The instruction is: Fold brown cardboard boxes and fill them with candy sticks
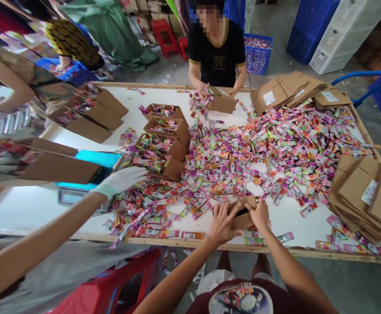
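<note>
A small cardboard box (243, 221) stands at the table's near edge, with a dark gap at its top between the flaps. My left hand (221, 223) presses against its left side and top, fingers spread over the cardboard. On the other side, my right hand (260, 213) grips the right end of the box, fingers bent at the flap. Small colourful printed sachets (231, 165) lie in a wide heap just beyond both hands. What is inside the box is hidden from this angle.
Filled open boxes (176, 148) stand left of the heap, near a blue-topped scale (107, 160) and a co-worker's gloved hand (121, 179). Flattened cartons (357, 187) are stacked at right. Across the white table (282, 220), another person handles a box (222, 104). A red chair (112, 279) is at lower left.
</note>
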Demonstrator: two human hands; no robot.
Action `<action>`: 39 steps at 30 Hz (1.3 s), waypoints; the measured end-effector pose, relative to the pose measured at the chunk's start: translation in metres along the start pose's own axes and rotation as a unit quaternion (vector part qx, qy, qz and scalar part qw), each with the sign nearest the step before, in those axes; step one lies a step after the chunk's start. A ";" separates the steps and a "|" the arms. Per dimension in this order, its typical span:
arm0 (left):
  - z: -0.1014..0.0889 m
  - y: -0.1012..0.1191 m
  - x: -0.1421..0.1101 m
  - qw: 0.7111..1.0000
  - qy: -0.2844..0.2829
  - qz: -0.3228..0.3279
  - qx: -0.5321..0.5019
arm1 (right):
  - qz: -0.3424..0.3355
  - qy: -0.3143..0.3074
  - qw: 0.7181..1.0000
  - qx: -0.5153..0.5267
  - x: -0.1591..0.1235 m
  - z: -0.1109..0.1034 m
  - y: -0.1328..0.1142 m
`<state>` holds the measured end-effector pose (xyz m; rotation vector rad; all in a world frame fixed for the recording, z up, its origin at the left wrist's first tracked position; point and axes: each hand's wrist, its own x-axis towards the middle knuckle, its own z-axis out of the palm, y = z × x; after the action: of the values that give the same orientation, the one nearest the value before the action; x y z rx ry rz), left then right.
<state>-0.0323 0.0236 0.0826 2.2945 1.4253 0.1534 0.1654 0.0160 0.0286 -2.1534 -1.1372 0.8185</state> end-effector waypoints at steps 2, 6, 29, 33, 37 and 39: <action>-0.009 -0.005 -0.006 0.998 -0.042 0.052 0.005 | -0.018 0.088 0.993 0.075 -0.014 0.009 0.030; -0.027 -0.059 -0.057 0.978 0.042 -0.103 -0.174 | -0.019 0.139 0.990 0.020 -0.065 0.067 0.105; 0.006 -0.247 -0.095 0.579 0.198 -0.473 -0.634 | -0.298 -0.277 0.900 -0.158 0.065 0.218 -0.105; 0.017 -0.233 -0.038 0.634 0.152 -0.426 -0.627 | -0.300 -0.237 0.923 -0.032 0.073 0.133 -0.057; 0.023 -0.226 -0.027 0.678 0.147 -0.394 -0.603 | -0.164 0.011 0.984 -0.071 0.131 -0.005 0.007; 0.027 -0.224 -0.026 0.681 0.144 -0.407 -0.591 | -0.026 0.137 0.983 -0.118 0.156 -0.051 0.031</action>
<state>-0.2212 0.0769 -0.0311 0.5100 1.6006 0.8697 0.2892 0.1246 0.0008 -2.3287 -1.1876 0.3610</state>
